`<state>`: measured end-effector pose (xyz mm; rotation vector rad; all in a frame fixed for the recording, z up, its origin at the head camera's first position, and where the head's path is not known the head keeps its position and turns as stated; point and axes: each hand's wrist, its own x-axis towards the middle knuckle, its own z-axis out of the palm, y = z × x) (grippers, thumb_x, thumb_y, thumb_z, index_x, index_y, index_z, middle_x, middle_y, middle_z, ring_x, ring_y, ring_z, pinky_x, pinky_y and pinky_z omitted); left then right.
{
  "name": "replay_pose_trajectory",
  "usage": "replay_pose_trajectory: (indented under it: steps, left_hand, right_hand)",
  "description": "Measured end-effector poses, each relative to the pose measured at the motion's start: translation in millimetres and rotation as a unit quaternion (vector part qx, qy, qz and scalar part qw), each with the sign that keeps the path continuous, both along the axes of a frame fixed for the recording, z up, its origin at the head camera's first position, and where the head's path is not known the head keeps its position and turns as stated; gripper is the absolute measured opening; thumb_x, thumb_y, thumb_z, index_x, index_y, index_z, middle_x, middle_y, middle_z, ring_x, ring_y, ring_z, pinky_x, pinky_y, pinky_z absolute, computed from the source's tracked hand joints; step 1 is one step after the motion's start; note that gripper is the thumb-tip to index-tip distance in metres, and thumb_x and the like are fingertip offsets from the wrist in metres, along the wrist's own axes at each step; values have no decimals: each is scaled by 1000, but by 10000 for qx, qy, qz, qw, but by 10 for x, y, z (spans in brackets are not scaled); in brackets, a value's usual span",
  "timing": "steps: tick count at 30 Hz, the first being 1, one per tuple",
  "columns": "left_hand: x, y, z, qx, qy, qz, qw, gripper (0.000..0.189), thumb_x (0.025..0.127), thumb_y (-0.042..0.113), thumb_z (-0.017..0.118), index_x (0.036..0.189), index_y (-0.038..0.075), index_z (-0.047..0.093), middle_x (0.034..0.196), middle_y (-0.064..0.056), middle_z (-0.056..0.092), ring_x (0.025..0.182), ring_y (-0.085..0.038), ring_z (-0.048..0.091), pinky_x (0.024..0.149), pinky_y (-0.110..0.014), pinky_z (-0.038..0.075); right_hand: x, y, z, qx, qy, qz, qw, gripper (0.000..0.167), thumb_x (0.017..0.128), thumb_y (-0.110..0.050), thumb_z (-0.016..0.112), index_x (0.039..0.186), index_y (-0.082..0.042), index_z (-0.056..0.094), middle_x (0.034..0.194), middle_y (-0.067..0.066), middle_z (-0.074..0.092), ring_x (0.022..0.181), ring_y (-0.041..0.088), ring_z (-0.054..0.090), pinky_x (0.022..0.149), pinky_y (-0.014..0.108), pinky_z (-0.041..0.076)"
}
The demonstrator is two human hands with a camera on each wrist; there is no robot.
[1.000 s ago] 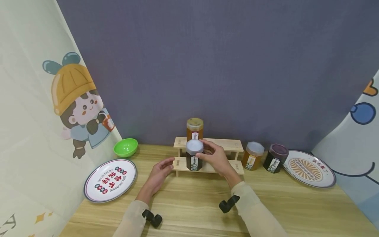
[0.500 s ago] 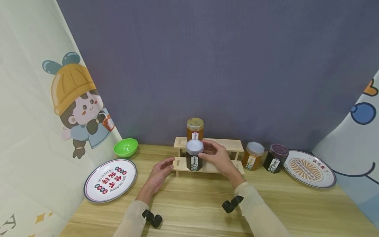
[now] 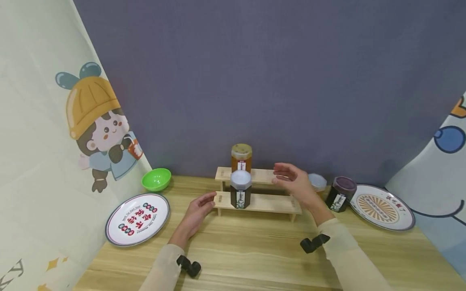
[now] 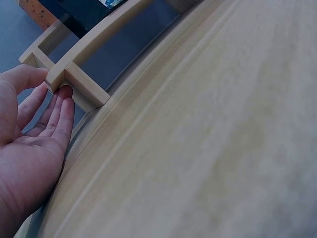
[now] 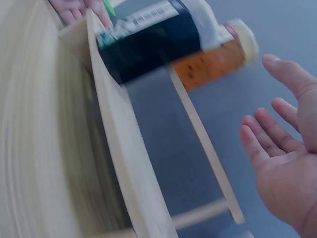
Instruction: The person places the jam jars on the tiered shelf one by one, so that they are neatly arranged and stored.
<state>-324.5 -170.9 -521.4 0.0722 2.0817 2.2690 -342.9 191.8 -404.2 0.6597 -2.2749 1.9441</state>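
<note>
Dark jar (image 3: 241, 197) and orange jar (image 3: 241, 163) already stand on the rack (image 3: 274, 204), near its left edge; amber jar (image 3: 318, 182) and purple-lidded jar (image 3: 341, 195) are still outside. Left hand (image 3: 196, 211) pinches this edge, right hand (image 3: 297, 186) is relaxed, empty

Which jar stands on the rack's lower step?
The dark jar with the whitish lid. The yellow-topped jar stands on the upper step; the purple-topped jar and amber jar beside it are right of the rack.

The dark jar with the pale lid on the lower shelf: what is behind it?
Behind the dark jar, an amber jar with a yellowish lid stands on the upper shelf. In the head view its base is covered by the dark jar, so cannot be seen.
</note>
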Motion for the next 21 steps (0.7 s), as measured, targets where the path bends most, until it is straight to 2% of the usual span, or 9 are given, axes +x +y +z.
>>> replay_pose_trajectory:
  steps: [5,7,13,21]
  left_hand:
    - [7,-5,5,47,0,-16,10000,46,100,5,62,145,4,56,151,-16,52,130,-20,54,102,-21,54]
    - [8,-7,5,76,-22,-14,10000,46,100,4,62,145,4,56,152,-16,52,131,-20,54,102,-21,53]
    - [12,-14,8,55,-9,-15,10000,47,100,4,61,146,4,55,155,-15,50,139,-25,48,110,-27,51]
    - [12,-1,15,-6,-4,-53,10000,47,100,5,62,146,4,55,155,-14,50,138,-25,49,110,-28,51]
  right_hand:
    - [30,385,36,181,-83,-256,9995,59,95,-18,76,147,-4,51,128,-7,67,125,19,62,93,17,58]
    - [49,532,39,240,-89,-323,9992,59,96,-18,75,148,-5,50,127,-11,66,125,16,62,93,16,57]
    - [101,940,45,340,-33,-523,9980,58,98,-15,71,151,-8,49,129,-16,65,120,4,63,92,12,55]
    - [112,1375,27,-873,-128,-585,9944,50,95,0,71,142,-10,57,122,-12,71,110,1,69,89,11,56]
